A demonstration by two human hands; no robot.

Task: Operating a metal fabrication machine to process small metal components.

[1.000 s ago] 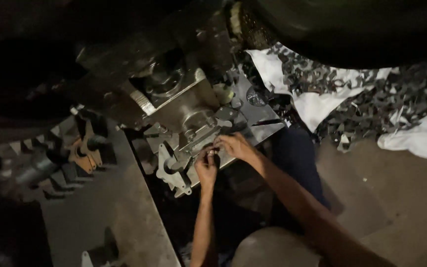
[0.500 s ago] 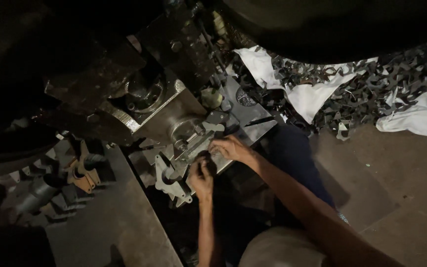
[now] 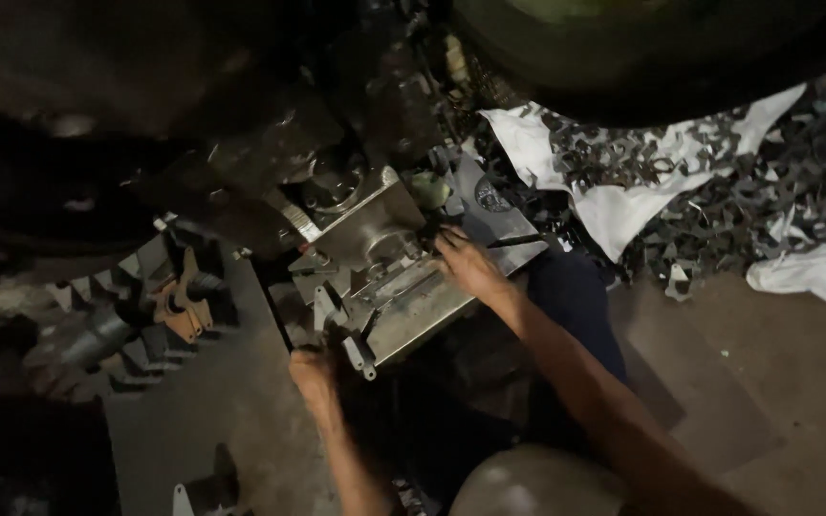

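Note:
My left hand (image 3: 315,368) is at the near-left corner of the press die and grips a flat, pale stamped metal piece (image 3: 348,336) that sticks out over the die's edge. My right hand (image 3: 466,263) rests on the shiny steel die plate (image 3: 423,306), its fingertips curled against the die block (image 3: 375,225). What lies under those fingers is hidden. A thin dark rod (image 3: 518,242) lies on the plate just right of that hand.
The dark press body (image 3: 193,115) looms above and to the left. Stamped brackets (image 3: 179,306) are stacked on a grey bench (image 3: 212,420) at left. Metal scrap (image 3: 719,191) lies heaped on white cloth (image 3: 614,210) at right. My knee (image 3: 537,483) is at the bottom.
The hands, together on the metal piece at the die a second ago, have parted. The left hand drew back down-left with the piece. The right hand moved up toward the die block.

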